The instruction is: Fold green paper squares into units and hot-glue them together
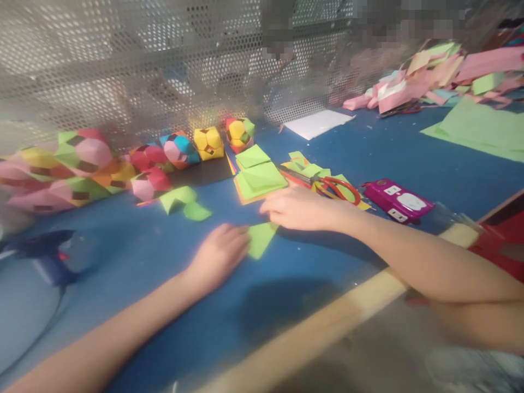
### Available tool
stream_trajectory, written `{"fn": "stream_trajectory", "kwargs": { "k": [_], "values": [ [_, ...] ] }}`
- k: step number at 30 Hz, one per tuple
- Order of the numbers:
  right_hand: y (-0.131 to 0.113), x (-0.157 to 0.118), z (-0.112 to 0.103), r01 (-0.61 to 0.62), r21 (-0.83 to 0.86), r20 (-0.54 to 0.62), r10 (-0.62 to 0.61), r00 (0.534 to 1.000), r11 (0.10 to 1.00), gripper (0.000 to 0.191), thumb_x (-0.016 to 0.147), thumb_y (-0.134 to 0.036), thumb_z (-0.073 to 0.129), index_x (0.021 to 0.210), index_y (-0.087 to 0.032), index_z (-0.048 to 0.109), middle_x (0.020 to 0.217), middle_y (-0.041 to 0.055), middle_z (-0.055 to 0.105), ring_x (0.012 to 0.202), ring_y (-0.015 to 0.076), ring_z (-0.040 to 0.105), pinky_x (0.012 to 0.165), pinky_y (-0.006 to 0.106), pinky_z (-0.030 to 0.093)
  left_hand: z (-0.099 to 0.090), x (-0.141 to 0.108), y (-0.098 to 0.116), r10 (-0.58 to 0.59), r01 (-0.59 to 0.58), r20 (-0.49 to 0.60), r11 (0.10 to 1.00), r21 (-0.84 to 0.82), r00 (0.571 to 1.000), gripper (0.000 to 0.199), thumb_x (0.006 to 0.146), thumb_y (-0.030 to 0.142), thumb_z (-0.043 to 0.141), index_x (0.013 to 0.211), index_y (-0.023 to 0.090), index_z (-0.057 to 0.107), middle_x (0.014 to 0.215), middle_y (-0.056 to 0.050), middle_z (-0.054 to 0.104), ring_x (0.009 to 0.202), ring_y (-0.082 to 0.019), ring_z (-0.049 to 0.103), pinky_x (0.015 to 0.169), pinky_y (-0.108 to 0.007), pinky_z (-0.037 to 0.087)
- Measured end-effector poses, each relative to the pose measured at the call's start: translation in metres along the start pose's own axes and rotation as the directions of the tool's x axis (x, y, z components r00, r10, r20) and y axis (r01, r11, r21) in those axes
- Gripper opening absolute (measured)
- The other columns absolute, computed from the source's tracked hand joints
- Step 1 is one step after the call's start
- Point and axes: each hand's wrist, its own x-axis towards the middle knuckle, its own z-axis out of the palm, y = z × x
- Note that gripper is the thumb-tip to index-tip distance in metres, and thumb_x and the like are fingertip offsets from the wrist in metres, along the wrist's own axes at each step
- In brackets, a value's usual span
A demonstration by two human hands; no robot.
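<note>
A green paper square point(261, 240) lies on the blue table between my two hands. My left hand point(219, 251) has its fingers curled over the square's left edge, the back of the hand upward. Fingers bent together, my right hand point(297, 207) is at the paper's upper right corner. Just beyond it lies a stack of green paper squares point(260, 180), with orange sheets showing underneath. Scissors point(341, 188) with red-orange handles rest on paper scraps behind my right wrist. Folded green paper pieces point(180, 199) lie beyond my left hand. Motion blur softens both hands.
Colourful folded-paper balls point(208, 143) line the back by a perforated metal screen point(164, 65). A dark blue glue gun point(47, 254) with a cable is left. A purple case point(397, 200) is right; paper strips point(429, 82) and green sheets point(487, 128) lie farther back.
</note>
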Motion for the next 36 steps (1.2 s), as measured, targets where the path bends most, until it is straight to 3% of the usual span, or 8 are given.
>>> {"fn": "stream_trajectory", "kwargs": {
  "k": [2, 8, 15, 20, 25, 28, 32, 36],
  "values": [
    [-0.008, 0.002, 0.012, 0.071, -0.017, -0.061, -0.072, 0.995, 0.997, 0.028, 0.085, -0.012, 0.04, 0.097, -0.015, 0.065, 0.093, 0.0086, 0.064, 0.081, 0.0176, 0.056, 0.067, 0.029, 0.038, -0.001, 0.0, 0.0, -0.011, 0.011, 0.0, 1.0, -0.003, 1.0, 0.019, 0.089, 0.018, 0.044, 0.097, 0.012, 0.061, 0.101, -0.014, 0.067, 0.093, -0.022, 0.058, 0.08, -0.038, 0.05],
    [-0.02, 0.004, 0.029, 0.195, -0.06, 0.035, -0.194, 0.98, 0.979, 0.022, 0.088, -0.015, 0.041, 0.085, -0.012, 0.063, 0.085, 0.0093, 0.058, 0.08, 0.0193, 0.051, 0.064, 0.031, 0.038, -0.002, -0.002, -0.001, 0.009, -0.009, -0.001, 0.998, 0.057, 1.0, 0.019, 0.087, 0.013, 0.045, 0.1, 0.013, 0.06, 0.104, -0.013, 0.067, 0.092, -0.021, 0.061, 0.077, -0.035, 0.052],
    [-0.008, 0.008, 0.015, 0.129, 0.036, 0.154, -0.133, 0.979, 0.991, 0.02, 0.087, -0.013, 0.044, 0.083, -0.013, 0.063, 0.085, 0.0081, 0.059, 0.082, 0.0184, 0.054, 0.062, 0.028, 0.036, -0.008, -0.014, -0.015, 0.067, -0.065, -0.007, 0.989, 0.129, 0.998, 0.015, 0.083, 0.01, 0.051, 0.096, 0.012, 0.059, 0.091, -0.013, 0.068, 0.078, -0.02, 0.063, 0.069, -0.033, 0.053],
    [0.004, 0.006, 0.005, 0.009, 0.093, 0.204, -0.028, 0.979, 0.996, 0.018, 0.085, -0.015, 0.046, 0.08, -0.015, 0.063, 0.081, 0.0045, 0.061, 0.072, 0.0149, 0.055, 0.055, 0.026, 0.029, -0.014, -0.019, -0.026, -0.022, 0.023, -0.012, 0.998, 0.066, 1.0, 0.014, 0.081, 0.017, 0.057, 0.095, 0.013, 0.058, 0.079, -0.009, 0.066, 0.07, -0.02, 0.061, 0.064, -0.033, 0.051],
    [0.012, 0.004, 0.006, -0.01, 0.197, 0.191, -0.028, 0.981, 0.98, 0.016, 0.086, -0.019, 0.048, 0.079, -0.017, 0.063, 0.082, 0.0032, 0.061, 0.072, 0.0143, 0.056, 0.057, 0.026, 0.032, -0.016, -0.015, -0.03, -0.105, 0.107, 0.041, 0.994, -0.033, 0.994, 0.053, 0.075, 0.045, 0.063, 0.114, 0.011, 0.051, 0.101, -0.017, 0.062, 0.091, -0.029, 0.06, 0.076, -0.043, 0.05],
    [0.012, 0.004, 0.004, -0.038, 0.248, 0.217, -0.017, 0.976, 0.968, 0.014, 0.084, -0.024, 0.053, 0.087, -0.017, 0.065, 0.088, 0.0048, 0.063, 0.078, 0.0172, 0.058, 0.062, 0.027, 0.036, -0.013, -0.014, -0.031, -0.114, 0.116, 0.031, 0.99, -0.075, 0.993, 0.044, 0.077, 0.035, 0.064, 0.114, 0.014, 0.051, 0.101, -0.014, 0.063, 0.093, -0.026, 0.06, 0.078, -0.041, 0.05],
    [0.012, 0.008, 0.003, -0.12, 0.41, 0.104, 0.084, 0.991, 0.904, 0.032, 0.086, -0.039, 0.051, 0.107, -0.017, 0.062, 0.104, 0.0088, 0.064, 0.095, 0.0223, 0.059, 0.074, 0.031, 0.043, -0.014, -0.008, -0.034, -0.233, 0.229, 0.0, 0.957, -0.176, 0.972, 0.008, 0.084, 0.017, 0.052, 0.089, 0.018, 0.059, 0.08, -0.005, 0.064, 0.075, -0.016, 0.061, 0.068, -0.03, 0.05],
    [0.014, 0.015, 0.011, -0.16, 0.686, -0.114, 0.323, 0.94, 0.71, 0.047, 0.087, -0.05, 0.046, 0.117, -0.015, 0.054, 0.115, 0.0104, 0.061, 0.102, 0.021, 0.058, 0.084, 0.034, 0.045, -0.02, 0.001, -0.036, -0.493, 0.469, -0.014, 0.835, -0.286, 0.87, 0.012, 0.085, 0.023, 0.052, 0.074, 0.019, 0.057, 0.073, -0.001, 0.062, 0.066, -0.012, 0.058, 0.061, -0.025, 0.049]
  ]
}}
